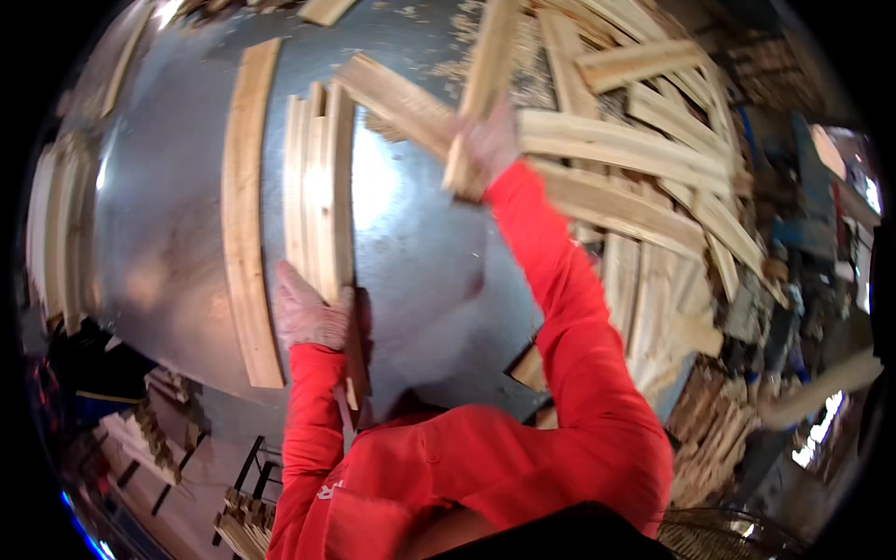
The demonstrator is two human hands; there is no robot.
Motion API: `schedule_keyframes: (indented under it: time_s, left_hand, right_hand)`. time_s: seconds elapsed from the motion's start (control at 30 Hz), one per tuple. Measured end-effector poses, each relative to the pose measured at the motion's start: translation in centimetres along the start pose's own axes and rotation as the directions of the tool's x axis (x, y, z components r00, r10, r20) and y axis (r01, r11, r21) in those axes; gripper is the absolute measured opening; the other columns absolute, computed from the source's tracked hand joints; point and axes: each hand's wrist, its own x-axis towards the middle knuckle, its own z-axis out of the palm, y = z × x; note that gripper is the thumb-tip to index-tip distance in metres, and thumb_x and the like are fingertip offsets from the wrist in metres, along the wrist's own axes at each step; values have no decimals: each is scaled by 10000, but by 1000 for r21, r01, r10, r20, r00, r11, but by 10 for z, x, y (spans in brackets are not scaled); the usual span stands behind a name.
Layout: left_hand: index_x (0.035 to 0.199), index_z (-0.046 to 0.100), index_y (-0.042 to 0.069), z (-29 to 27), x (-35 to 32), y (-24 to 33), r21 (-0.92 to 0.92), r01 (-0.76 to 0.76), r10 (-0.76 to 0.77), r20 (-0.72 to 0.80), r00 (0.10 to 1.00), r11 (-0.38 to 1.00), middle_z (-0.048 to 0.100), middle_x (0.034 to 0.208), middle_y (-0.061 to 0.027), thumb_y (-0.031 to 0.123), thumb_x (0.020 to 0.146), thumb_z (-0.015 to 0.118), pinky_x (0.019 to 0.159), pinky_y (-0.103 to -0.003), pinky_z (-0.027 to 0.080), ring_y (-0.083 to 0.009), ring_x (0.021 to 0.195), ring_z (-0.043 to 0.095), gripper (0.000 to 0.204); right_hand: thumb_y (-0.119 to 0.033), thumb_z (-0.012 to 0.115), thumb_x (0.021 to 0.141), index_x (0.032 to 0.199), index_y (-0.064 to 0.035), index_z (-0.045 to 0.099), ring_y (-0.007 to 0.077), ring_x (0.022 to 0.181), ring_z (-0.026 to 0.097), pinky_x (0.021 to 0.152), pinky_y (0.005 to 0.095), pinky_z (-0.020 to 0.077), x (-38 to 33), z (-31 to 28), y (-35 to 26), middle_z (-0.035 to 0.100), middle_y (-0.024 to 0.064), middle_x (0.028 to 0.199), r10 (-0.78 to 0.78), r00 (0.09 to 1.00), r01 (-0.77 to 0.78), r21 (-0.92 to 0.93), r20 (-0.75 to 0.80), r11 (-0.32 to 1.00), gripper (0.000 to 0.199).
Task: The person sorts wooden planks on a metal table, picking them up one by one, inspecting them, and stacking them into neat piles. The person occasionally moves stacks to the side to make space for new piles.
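Head view. The left hand [313, 308] grips the near part of a bundle of slats [319, 201] left of centre on the metal surface [163, 215]; the strips lie side by side, and the hold probably keeps them pressed together. Farther right, the right hand [490, 145], blurred, is closed around a board [489, 65] near its near end, apparently to steer its length. A slanting board [397, 101] lies between; contact with the right hand cannot be told. At right, a pile of boards [621, 149] lies crossed, seemingly unsorted.
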Motion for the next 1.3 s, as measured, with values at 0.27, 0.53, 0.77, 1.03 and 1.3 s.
schedule_keyframes:
  time_s: [0.27, 0.53, 0.77, 1.03, 1.3]
  left_hand:
    - [1531, 125, -12, 9, -4, -7, 1, -160, 160, -6, 987, 987, 306, 1510, -282, 542, 735, 736, 1133, -426, 308, -407, 1407, 301, 1147]
    - [1536, 110, 27, -17, -8, 22, 31, -7, 3, 128, 992, 999, 410, 1411, -270, 480, 690, 779, 1063, -436, 401, -400, 1294, 455, 1170]
    - [1546, 110, 51, -33, -7, -31, -61, -111, 120, 171, 978, 992, 322, 1494, -280, 579, 796, 670, 1101, -436, 355, -424, 1364, 372, 1075]
    - [1550, 97, 77, -24, -65, -31, 167, 91, -122, 185, 975, 982, 218, 1547, -270, 551, 662, 791, 1132, -480, 275, -393, 1420, 282, 1223]
    - [1448, 400, 9, -41, -41, -69, -789, 520, 571, 274, 773, -326, 573, 1337, -156, 364, 842, 664, 1033, -375, 460, -258, 1155, 597, 750]
  right_hand:
    - [-380, 551, 902, 1434, 39, 349, 368, 1292, 485, 1061, 455, 402, -224, 12, -53, 511, 205, 1382, 128, 295, 392, -242, 947, 888, 706]
    - [-584, 714, 744, 1495, 32, 142, 433, 1437, 223, 1149, 426, 286, -182, 36, -22, 210, 333, 1524, 220, 881, -45, -389, 419, 920, 1127]
    - [-328, 713, 828, 1514, 17, 133, 450, 1261, 470, 1075, 461, 389, -235, 111, -2, 415, 307, 1417, 173, 888, -452, 740, 426, 498, 963]
    - [-300, 494, 1000, 1426, 33, 416, 249, 1139, 540, 986, 350, 431, -230, 103, 19, 570, 206, 1269, 19, 761, -275, 295, 649, 915, 546]
    - [-287, 548, 992, 1491, -59, 328, 237, 1266, 507, 1027, 345, 455, -298, 95, 27, 461, 114, 1444, -146, 745, -492, 683, 651, 540, 590]
